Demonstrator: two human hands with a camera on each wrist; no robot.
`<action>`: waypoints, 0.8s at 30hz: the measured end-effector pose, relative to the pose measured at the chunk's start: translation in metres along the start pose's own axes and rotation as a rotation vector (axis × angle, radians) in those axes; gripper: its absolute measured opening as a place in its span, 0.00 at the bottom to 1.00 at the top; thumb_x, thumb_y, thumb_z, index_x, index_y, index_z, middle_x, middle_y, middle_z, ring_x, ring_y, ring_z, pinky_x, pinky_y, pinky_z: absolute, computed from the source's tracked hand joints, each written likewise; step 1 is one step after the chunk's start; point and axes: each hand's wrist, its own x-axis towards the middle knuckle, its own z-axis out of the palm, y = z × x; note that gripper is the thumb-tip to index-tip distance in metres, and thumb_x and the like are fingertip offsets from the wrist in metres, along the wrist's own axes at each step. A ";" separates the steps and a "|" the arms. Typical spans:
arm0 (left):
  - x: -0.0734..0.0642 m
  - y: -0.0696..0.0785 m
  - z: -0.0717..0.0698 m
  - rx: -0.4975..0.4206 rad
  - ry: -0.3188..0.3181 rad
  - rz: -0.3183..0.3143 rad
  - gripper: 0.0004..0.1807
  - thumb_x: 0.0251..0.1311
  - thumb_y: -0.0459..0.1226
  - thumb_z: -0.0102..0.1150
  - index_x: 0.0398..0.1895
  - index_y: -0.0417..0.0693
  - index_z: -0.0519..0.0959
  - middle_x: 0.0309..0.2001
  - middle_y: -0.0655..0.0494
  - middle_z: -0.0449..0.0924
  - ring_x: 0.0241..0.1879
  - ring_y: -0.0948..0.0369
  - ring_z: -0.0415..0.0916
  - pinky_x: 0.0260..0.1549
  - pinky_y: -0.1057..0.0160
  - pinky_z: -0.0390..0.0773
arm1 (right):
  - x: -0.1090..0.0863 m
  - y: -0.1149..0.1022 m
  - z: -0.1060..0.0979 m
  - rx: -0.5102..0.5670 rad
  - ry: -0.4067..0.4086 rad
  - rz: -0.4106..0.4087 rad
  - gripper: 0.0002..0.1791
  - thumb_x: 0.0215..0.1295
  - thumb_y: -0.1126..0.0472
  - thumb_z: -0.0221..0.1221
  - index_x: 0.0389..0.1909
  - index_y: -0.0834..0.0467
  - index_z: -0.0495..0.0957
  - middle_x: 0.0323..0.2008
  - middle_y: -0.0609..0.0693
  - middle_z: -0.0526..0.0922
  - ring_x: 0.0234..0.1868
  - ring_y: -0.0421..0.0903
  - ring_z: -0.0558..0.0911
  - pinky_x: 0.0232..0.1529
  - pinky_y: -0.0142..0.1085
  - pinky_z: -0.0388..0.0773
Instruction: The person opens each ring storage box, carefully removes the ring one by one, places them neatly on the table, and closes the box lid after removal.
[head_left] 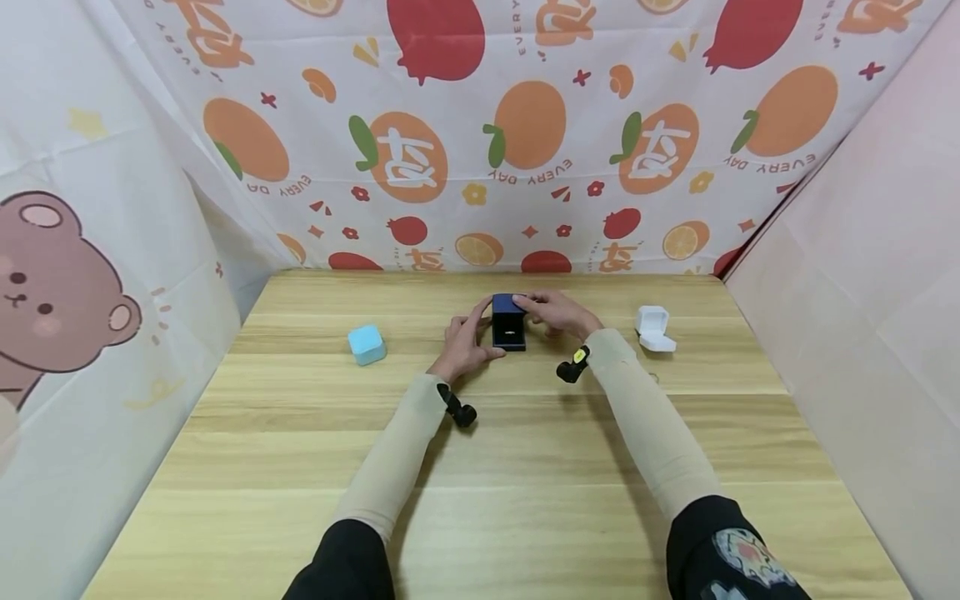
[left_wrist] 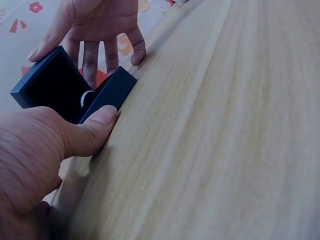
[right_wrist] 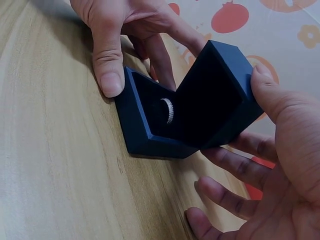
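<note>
Ring box (head_left: 508,322) half hides its ring (right_wrist: 170,111); left fingers (right_wrist: 108,65) grip the base (right_wrist: 132,125), right fingers (right_wrist: 272,97) pinch the lid (right_wrist: 212,95).

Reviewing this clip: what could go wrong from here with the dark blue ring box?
The left hand's thumb presses the front of the dark blue ring box, so it might get pinched if the right hand swings the lid shut.
The ring stands partly exposed inside; a jolt could dislodge it.
The right sleeve could brush the small loop beside it on the table.
</note>
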 end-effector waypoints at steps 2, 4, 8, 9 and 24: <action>0.001 -0.001 0.000 0.000 0.005 0.000 0.57 0.52 0.42 0.78 0.80 0.78 0.51 0.71 0.51 0.74 0.67 0.49 0.56 0.68 0.44 0.55 | 0.001 0.000 0.000 0.006 -0.001 0.006 0.34 0.66 0.26 0.53 0.56 0.49 0.79 0.58 0.53 0.78 0.55 0.53 0.75 0.39 0.43 0.74; 0.001 -0.002 0.001 0.002 0.008 -0.001 0.57 0.52 0.42 0.78 0.80 0.78 0.51 0.71 0.51 0.74 0.66 0.49 0.56 0.68 0.44 0.56 | 0.001 0.000 0.000 0.006 -0.004 0.014 0.34 0.65 0.26 0.53 0.56 0.48 0.79 0.58 0.54 0.78 0.54 0.53 0.75 0.39 0.42 0.74; 0.002 -0.003 0.002 0.012 0.011 0.002 0.58 0.51 0.42 0.79 0.80 0.78 0.51 0.71 0.51 0.74 0.66 0.49 0.57 0.68 0.44 0.56 | 0.002 0.000 0.000 0.001 -0.002 0.025 0.34 0.66 0.26 0.52 0.56 0.47 0.80 0.59 0.52 0.78 0.56 0.53 0.76 0.40 0.42 0.74; 0.002 -0.003 0.002 0.013 0.011 0.004 0.58 0.51 0.42 0.79 0.80 0.78 0.51 0.71 0.51 0.74 0.66 0.49 0.57 0.68 0.43 0.56 | 0.002 0.000 0.001 -0.001 -0.001 0.023 0.33 0.66 0.26 0.51 0.56 0.47 0.80 0.60 0.52 0.79 0.57 0.53 0.76 0.41 0.42 0.74; -0.001 -0.001 0.002 -0.003 0.014 -0.003 0.58 0.51 0.42 0.79 0.80 0.79 0.50 0.71 0.51 0.74 0.66 0.48 0.57 0.67 0.43 0.56 | 0.001 -0.001 0.002 -0.031 0.004 0.027 0.38 0.67 0.24 0.47 0.63 0.47 0.77 0.63 0.52 0.77 0.57 0.54 0.76 0.42 0.42 0.75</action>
